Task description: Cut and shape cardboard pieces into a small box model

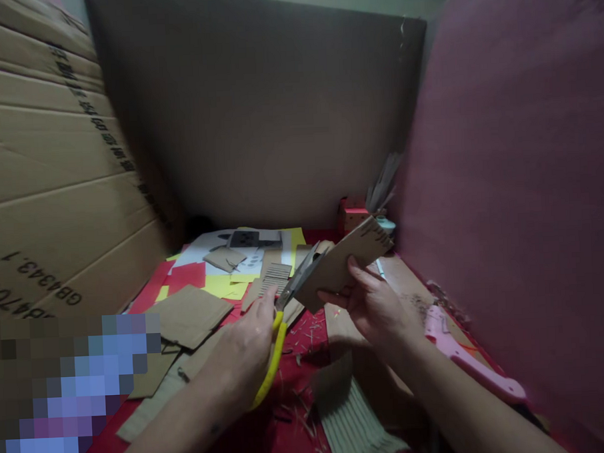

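Note:
Yellow-handled scissors [273, 368] are in my left hand [247, 342], with its fingers closed round the handle and the blades pointing up and away. My right hand [380, 310] pinches a flat piece of brown cardboard [341, 268], thumb on its face. The piece is tilted, and its upper right end has a jagged row of short cuts. The scissor blades lie along its left edge; whether they are parted is hard to tell. Below my hands a ribbed cardboard strip [353, 411] lies on the red surface [261, 435].
Cardboard pieces [190, 315] lie at the left, with red and yellow paper and a white drawn sheet [207, 244] behind. A pink glue gun [473, 366] rests at the right. A large carton [54, 170] stands left, a pink wall right. A small red box [354, 216] sits at the back.

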{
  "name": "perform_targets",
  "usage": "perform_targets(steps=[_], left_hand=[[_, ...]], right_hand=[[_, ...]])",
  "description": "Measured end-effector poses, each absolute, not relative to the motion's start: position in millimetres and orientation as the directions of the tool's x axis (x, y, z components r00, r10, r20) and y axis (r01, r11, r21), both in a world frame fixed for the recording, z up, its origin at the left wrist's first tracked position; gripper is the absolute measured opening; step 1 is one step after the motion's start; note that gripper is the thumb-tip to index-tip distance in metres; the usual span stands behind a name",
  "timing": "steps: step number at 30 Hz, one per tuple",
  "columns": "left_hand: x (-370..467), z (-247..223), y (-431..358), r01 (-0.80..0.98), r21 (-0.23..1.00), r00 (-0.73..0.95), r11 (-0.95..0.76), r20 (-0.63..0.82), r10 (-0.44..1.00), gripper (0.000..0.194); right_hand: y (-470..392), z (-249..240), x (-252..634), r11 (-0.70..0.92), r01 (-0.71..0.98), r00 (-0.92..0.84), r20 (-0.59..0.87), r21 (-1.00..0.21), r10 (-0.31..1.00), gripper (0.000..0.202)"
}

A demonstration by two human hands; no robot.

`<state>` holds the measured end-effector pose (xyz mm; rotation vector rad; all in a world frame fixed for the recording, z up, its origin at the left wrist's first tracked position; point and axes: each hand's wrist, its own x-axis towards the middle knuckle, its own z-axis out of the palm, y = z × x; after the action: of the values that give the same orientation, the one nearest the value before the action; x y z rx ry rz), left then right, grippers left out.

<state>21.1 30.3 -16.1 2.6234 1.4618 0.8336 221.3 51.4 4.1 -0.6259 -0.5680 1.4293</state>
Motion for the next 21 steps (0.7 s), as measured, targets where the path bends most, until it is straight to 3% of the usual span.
perform_targets(steps=[8, 21], left_hand=[[29, -6, 23, 0.828, 0.242, 0.433, -0.505, 0.296, 0.851, 0.057], [28, -1, 21, 0.906, 0.011, 0.419, -0.422, 0.111, 0.901, 0.054]], right_hand=[[47, 2, 215, 0.012, -0.728, 0.034, -0.018, -0.685, 0.999, 0.009], [47, -2, 214, -0.042, -0.721, -0.027, -0.032, -0.692, 0.999, 0.017]])
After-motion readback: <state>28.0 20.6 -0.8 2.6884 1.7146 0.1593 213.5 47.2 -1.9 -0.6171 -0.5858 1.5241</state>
